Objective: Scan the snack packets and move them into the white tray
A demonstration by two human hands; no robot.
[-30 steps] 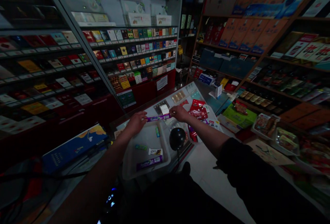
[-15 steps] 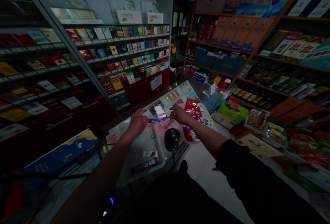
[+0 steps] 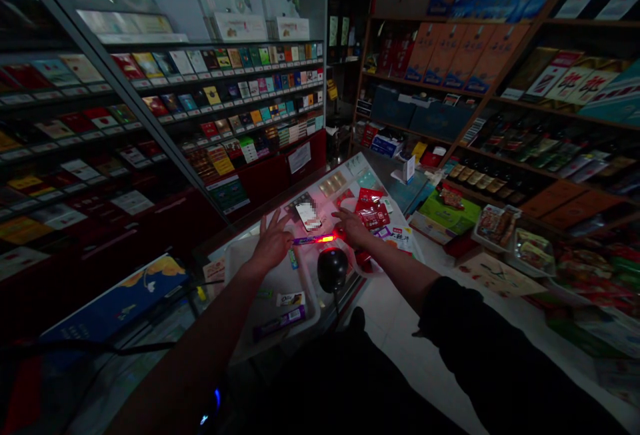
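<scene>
Between my two hands stretches a slim purple snack bar, pinched at both ends. My left hand grips its left end over the white tray, other fingers raised. At the right end, my right hand holds it. Bright red light falls on the bar's right half. Just below it stands a black dome-shaped scanner on a cord. A phone with a lit, partly blurred screen lies beyond the bar on the glass counter.
The white tray holds a purple packet, a white-and-brown bar and green packs. Right of the scanner, red snack packets fill another container. Cigarette shelves stand behind; boxes and bottles line the right shelves.
The bar has come slightly lower and nearer the scanner, and red light now shines on it. Both hands moved with it. The view has shifted a little.
</scene>
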